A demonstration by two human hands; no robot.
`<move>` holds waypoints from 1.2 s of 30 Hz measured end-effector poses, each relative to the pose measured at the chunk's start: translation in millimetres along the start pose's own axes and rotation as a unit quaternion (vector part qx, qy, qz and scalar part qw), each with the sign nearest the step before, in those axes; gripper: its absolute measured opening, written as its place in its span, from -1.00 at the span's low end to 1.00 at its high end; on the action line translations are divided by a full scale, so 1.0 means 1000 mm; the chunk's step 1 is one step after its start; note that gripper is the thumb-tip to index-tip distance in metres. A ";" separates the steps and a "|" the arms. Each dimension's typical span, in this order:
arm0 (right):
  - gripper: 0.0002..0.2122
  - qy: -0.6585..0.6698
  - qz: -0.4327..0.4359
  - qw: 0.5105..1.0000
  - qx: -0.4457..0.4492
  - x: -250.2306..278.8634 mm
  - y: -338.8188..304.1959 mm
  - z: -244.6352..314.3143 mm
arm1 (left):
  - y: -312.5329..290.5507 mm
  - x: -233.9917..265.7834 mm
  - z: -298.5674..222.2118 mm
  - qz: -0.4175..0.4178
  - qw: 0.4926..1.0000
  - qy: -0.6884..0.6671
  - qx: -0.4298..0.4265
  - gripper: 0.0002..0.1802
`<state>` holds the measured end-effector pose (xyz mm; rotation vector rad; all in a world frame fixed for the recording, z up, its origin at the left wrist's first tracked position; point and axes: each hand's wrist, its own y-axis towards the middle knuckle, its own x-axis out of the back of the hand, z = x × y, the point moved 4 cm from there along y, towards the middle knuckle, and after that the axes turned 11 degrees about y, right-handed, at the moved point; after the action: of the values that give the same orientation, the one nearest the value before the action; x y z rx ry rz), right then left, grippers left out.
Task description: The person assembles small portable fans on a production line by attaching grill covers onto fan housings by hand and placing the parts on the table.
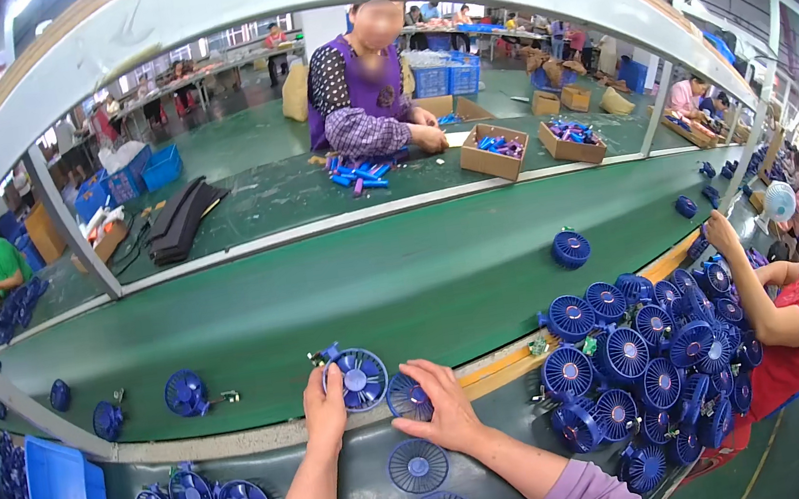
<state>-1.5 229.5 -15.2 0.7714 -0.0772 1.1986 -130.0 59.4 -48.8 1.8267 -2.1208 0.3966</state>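
Grips blue fan in left hand, grille in right hand; apparently joining them; next needs careful alignment.

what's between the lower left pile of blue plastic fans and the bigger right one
In the head view: both lilac-sleeved forearms and, between them, round blue plastic grilles on the dark bench.
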 end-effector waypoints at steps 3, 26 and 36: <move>-0.24 -0.007 0.002 1.000 -0.002 0.000 0.001 0.000 | -0.002 0.001 -0.010 0.001 1.000 0.003 -0.015 -0.47; -0.25 0.003 0.006 1.000 -0.006 0.003 0.003 -0.001 | 0.002 -0.003 -0.006 -0.052 0.996 0.021 -0.062 -0.53; -0.25 0.008 0.004 1.000 -0.014 0.001 -0.007 0.001 | -0.007 -0.001 -0.003 -0.026 0.998 0.018 -0.045 -0.52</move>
<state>5.3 229.1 -17.2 0.7377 -0.0844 1.2080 -122.4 60.7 -46.9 1.8053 -2.0300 0.3127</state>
